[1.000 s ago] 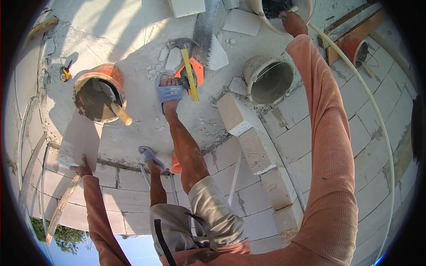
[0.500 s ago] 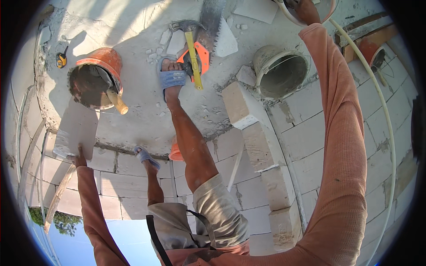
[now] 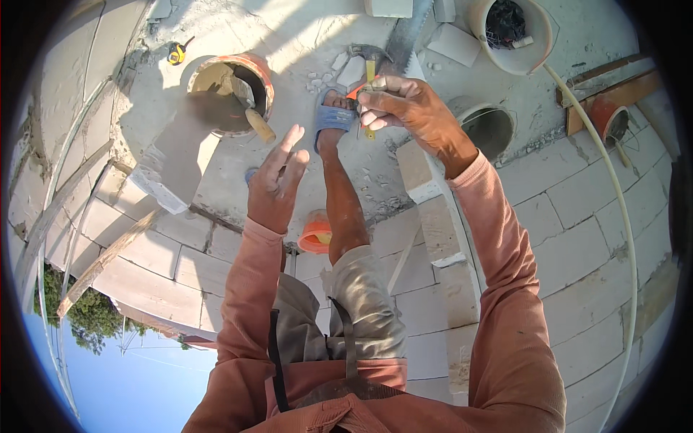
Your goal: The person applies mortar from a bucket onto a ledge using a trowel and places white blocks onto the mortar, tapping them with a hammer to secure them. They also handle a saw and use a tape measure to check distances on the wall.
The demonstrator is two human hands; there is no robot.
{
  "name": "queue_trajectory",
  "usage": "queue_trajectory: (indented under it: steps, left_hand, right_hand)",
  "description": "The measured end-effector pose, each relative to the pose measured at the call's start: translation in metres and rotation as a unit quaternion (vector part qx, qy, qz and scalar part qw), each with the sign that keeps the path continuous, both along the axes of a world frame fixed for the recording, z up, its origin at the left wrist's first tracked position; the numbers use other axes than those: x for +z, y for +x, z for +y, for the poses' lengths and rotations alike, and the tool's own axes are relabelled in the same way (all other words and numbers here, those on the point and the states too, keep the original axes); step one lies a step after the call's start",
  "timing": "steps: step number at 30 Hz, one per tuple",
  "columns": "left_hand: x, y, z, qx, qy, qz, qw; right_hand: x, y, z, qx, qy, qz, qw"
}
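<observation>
My right hand [image 3: 415,119] is raised in front of me, its thumb and fingertips pinched together; a thin thing seems to stick out below them, too small to name. Level with my left foot's side, my left hand [image 3: 274,187] is held up with straight fingers and nothing in it. A pale block [image 3: 175,162] stands left of that hand, apart from it. Beyond the block is an orange bucket [image 3: 268,76] of grey mortar, with a wooden-handled trowel [image 3: 258,124] leaning in it. Behind my right hand lies a hammer [image 3: 370,68], partly hidden, beside a toothed saw [image 3: 410,43].
A white bucket [image 3: 540,40] holding a black bag stands at the far right, near another mortar bucket [image 3: 491,133]. A tape measure [image 3: 177,53] lies far left. A hose [image 3: 613,180] curves along the right, over the block wall [image 3: 534,224]. A small orange bucket [image 3: 312,238] sits near my leg.
My left hand has let go of the pale block and moved right and up. My right hand has come out of the white bucket and back toward the middle, fingers pinched.
</observation>
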State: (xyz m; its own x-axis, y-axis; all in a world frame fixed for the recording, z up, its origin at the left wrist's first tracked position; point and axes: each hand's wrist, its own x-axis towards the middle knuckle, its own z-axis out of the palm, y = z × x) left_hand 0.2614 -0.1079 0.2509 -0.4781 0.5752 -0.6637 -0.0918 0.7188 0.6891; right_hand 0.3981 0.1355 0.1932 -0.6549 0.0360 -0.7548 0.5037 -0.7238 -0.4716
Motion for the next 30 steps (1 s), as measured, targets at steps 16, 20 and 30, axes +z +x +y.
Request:
queue_trajectory:
  steps: [16, 20, 30]
  left_hand:
    - [-0.003, -0.1, -0.223, 0.312, -0.018, 0.069, 0.948]
    - [-0.01, -0.162, -0.307, 0.398, -0.136, 0.188, 0.888]
    - [-0.041, -0.155, -0.346, 0.397, -0.022, 0.179, 0.9]
  right_hand:
    - [-0.231, 0.034, -0.159, 0.287, 0.485, -0.433, 0.703]
    - [-0.305, 0.091, -0.153, 0.3, 0.51, -0.446, 0.672]
    - [-0.275, 0.069, -0.127, 0.025, 0.216, -0.376, 0.901]
